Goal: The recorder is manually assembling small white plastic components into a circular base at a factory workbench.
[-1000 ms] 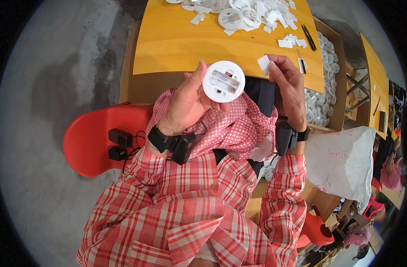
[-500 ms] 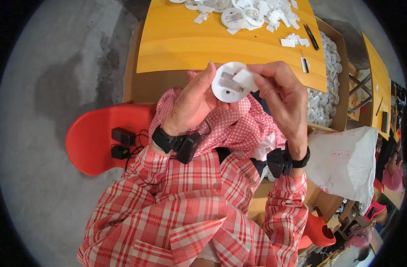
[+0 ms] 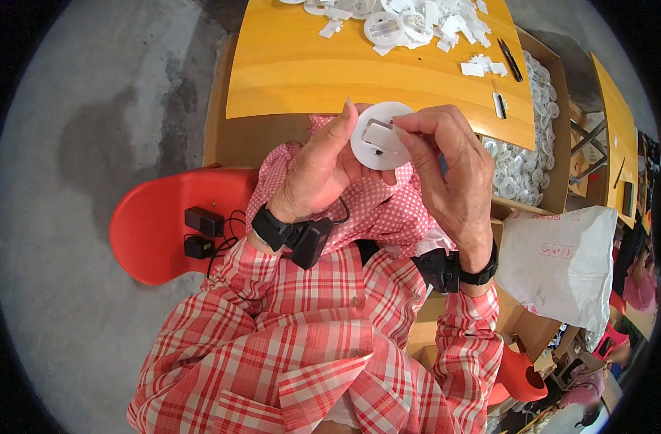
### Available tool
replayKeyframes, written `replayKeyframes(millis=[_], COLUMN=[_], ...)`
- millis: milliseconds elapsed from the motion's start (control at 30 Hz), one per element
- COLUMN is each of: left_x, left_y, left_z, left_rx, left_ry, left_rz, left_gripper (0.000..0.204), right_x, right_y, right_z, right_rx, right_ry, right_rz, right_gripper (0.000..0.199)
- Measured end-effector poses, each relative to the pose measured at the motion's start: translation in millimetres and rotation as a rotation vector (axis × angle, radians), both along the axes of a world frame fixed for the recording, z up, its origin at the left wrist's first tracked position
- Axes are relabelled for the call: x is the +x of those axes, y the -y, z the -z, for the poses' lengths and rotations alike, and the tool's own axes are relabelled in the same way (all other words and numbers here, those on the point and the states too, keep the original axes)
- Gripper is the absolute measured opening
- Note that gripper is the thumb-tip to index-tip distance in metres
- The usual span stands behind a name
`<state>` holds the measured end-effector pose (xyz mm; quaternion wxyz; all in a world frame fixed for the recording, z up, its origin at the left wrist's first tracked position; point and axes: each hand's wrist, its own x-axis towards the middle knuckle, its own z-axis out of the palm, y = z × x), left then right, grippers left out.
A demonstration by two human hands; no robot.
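My left hand (image 3: 314,172) holds a round white plastic housing (image 3: 364,149) by its left and lower edge, thumb up along the rim. The housing faces up, with a rectangular recess in its middle and a small dark part below that recess. Between the thumb and fingers of my right hand (image 3: 455,168) is the right end of a small white rectangular cover (image 3: 378,134). The cover lies over the recess; whether it is seated cannot be made out. Both hands are above my lap, just off the table's near edge.
The yellow table (image 3: 309,79) bears a heap of white round housings and covers (image 3: 417,29), a black pen-like tool (image 3: 510,59) and a thin screwdriver (image 3: 500,105). A cardboard box of white parts (image 3: 522,170) stands at right, near a white sack (image 3: 558,260). A red chair (image 3: 150,231) is at left.
My right hand has brought the cover left and down onto the recess of the housing. The cover now lies straighter over it. My left hand keeps its hold.
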<state>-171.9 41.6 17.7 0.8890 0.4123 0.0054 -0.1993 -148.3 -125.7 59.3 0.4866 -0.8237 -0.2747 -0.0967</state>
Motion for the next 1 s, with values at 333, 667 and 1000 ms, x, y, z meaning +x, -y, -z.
replayKeyframes(millis=[333,667,1000], left_x=[-2.1,-1.7,-3.3], left_y=[2.0,1.7,2.5], left_z=[0.0,0.8,-3.8], left_rx=[-0.034,-0.016,-0.041], left_ry=[-0.020,-0.003,-0.018], left_rz=[-0.015,-0.007,-0.032], left_gripper=[0.060,0.059,0.058], right_x=[-0.9,-2.4,-1.8], right_y=[-0.2,1.2,3.4], right_z=[-1.8,0.0,4.4], right_rx=[-0.017,-0.007,-0.069], right_ry=[0.022,-0.005,0.121], right_rz=[0.002,0.006,0.031], right_gripper=[0.011,0.013,0.023])
